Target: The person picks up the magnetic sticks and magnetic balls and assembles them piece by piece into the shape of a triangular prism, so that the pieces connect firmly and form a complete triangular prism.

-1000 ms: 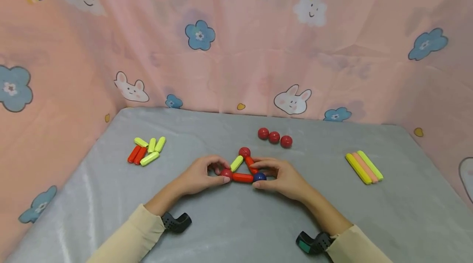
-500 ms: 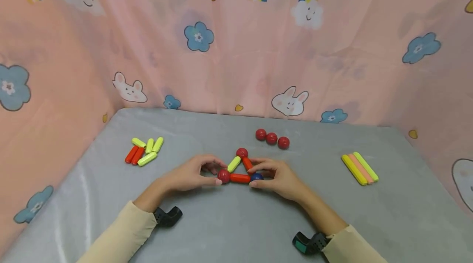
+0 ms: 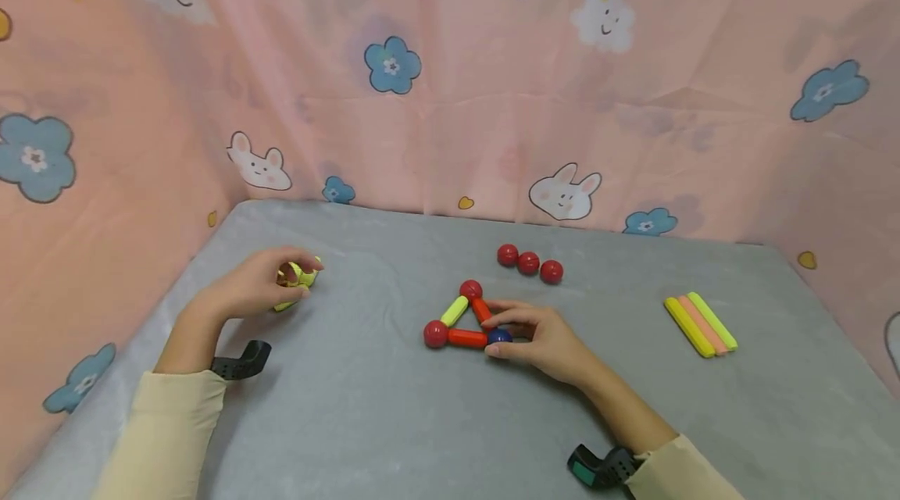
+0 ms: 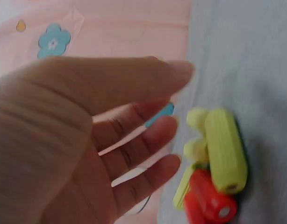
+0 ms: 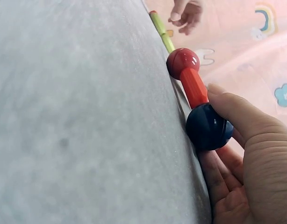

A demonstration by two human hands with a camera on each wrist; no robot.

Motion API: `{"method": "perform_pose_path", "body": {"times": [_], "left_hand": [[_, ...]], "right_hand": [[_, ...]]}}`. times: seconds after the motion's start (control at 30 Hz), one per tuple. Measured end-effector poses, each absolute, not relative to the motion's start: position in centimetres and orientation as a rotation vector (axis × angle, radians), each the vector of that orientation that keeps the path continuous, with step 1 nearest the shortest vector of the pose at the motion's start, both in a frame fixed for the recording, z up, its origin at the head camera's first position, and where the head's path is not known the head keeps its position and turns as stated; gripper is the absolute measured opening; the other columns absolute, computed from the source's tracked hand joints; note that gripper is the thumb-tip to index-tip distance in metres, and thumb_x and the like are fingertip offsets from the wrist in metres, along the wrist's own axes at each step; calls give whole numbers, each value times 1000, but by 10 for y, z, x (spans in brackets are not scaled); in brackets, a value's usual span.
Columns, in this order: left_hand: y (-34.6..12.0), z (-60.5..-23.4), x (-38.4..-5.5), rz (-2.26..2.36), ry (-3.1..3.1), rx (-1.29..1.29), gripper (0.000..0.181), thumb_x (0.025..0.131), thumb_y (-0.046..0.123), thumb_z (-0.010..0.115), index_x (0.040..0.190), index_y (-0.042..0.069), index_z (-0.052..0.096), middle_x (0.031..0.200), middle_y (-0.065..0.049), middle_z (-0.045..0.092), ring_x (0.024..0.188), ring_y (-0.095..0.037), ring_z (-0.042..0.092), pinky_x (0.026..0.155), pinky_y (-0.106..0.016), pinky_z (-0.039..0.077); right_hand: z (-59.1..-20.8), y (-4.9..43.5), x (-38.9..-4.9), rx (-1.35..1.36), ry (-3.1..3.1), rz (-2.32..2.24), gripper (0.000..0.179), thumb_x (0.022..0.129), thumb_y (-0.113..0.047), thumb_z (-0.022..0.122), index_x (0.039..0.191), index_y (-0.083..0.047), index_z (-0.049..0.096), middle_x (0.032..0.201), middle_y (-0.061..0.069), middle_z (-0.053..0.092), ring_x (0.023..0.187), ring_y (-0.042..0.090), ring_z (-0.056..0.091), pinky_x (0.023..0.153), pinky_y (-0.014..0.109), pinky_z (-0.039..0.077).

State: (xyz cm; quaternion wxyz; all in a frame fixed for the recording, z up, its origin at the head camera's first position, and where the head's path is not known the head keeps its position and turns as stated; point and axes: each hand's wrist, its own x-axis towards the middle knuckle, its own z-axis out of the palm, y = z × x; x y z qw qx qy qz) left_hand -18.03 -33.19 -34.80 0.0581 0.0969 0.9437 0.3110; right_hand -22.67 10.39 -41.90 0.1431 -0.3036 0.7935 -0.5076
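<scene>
My left hand hovers over a small pile of short rods at the left, its fingers apart and nothing between them. In the left wrist view a yellow-green rod and a red rod lie just beyond the fingertips; the head view has the hand covering most of the pile. Centre table, a triangle joins a left red ball, a far red ball and a blue ball through two red rods and one yellow-green rod. My right hand holds the blue ball between thumb and fingers.
Three loose red balls sit in a row behind the triangle. Toward the right lie three longer sticks, yellow, peach and yellow-green, side by side. A pink patterned curtain rises beyond the grey cloth.
My left hand has let go of the triangle's left red ball and moved left to the rod pile. The right hand keeps its hold at the blue ball.
</scene>
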Motion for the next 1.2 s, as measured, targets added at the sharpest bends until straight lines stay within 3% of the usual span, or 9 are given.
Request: {"method": "perform_pose_path", "body": {"times": [0.2,0.6,0.73,0.93,1.2], "left_hand": [[-338,-353,-182,882,2848,232,31,85,3,74,115,1,67,95,-9,66,82,-17,56,69,-26,48],[-335,-353,-186,794,2839,176,34,80,-3,71,114,-6,68,97,-15,66,84,-21,60,73,-32,50],[-329,-355,-187,717,2856,188,38,78,0,71,116,-2,71,95,-13,68,84,-21,59,72,-31,48],[-320,-359,-187,683,2875,201,29,79,0,67,107,4,75,82,-4,62,75,-16,53,69,-29,42],[-306,-351,-190,969,2775,277,25,85,10,78,110,8,72,100,-7,67,86,-18,62,69,-27,52]], "right_hand": [[-420,107,-226,-867,2297,-1460,31,84,-22,83,114,-18,76,146,8,59,133,31,55,97,19,52],[-416,105,-229,-856,2318,-1428,30,84,-24,83,113,-20,77,147,7,58,134,30,54,97,18,52],[-417,106,-229,-860,2313,-1440,29,84,-21,83,112,-18,77,147,7,58,135,30,53,97,18,51],[-419,106,-228,-876,2306,-1435,28,84,-22,83,111,-19,77,146,7,58,135,30,54,97,17,52],[-421,105,-229,-860,2320,-1426,28,84,-23,83,111,-20,77,146,6,58,134,29,54,97,16,50]]}}
